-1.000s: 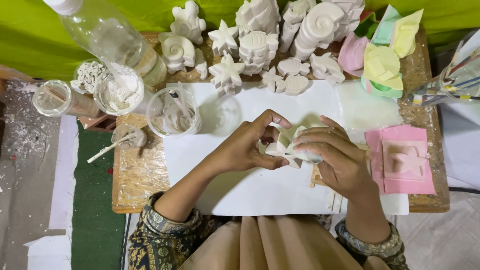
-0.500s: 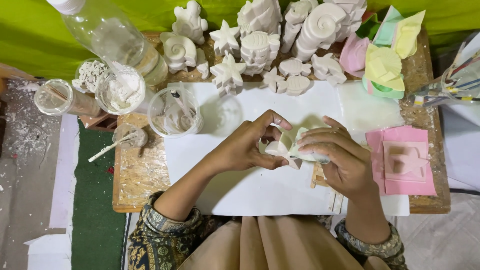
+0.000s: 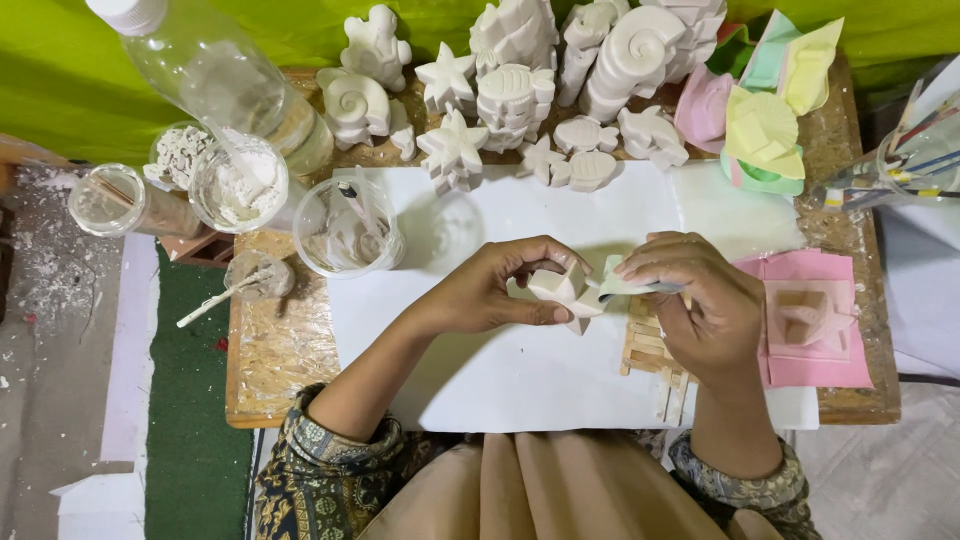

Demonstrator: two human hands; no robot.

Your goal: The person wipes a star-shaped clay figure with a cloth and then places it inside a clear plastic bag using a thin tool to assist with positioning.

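while the left hand pinched a small white plaster star between thumb and curled fingers, the right hand was closed on a pale, thin scrap whose tip met the star's right edge; whether that scrap was paper or a flexible tool could not be told. the star was held just above a white sheet spread over the wooden counter, near the sheet's middle. under the right hand, a small raft of wooden sticks lay on the sheet.

along the far edge of the counter stood a row of white plaster casts: shells, starfish, fish and taller stacked pieces, set close together. to their right lay soft moulds in pink, yellow and green, piled against one another. a flat pink mould lay on the counter just beside the right hand, with a shape sunk into it.

to the left of the sheet stood a clear plastic cup with a stick in it, and beyond it a second cup holding white paste. a clear bottle with a white cap leaned over these. a glass jar lay on its side near the counter's left end, and a white stick rested across a small dish. patterned sleeves covered both forearms.
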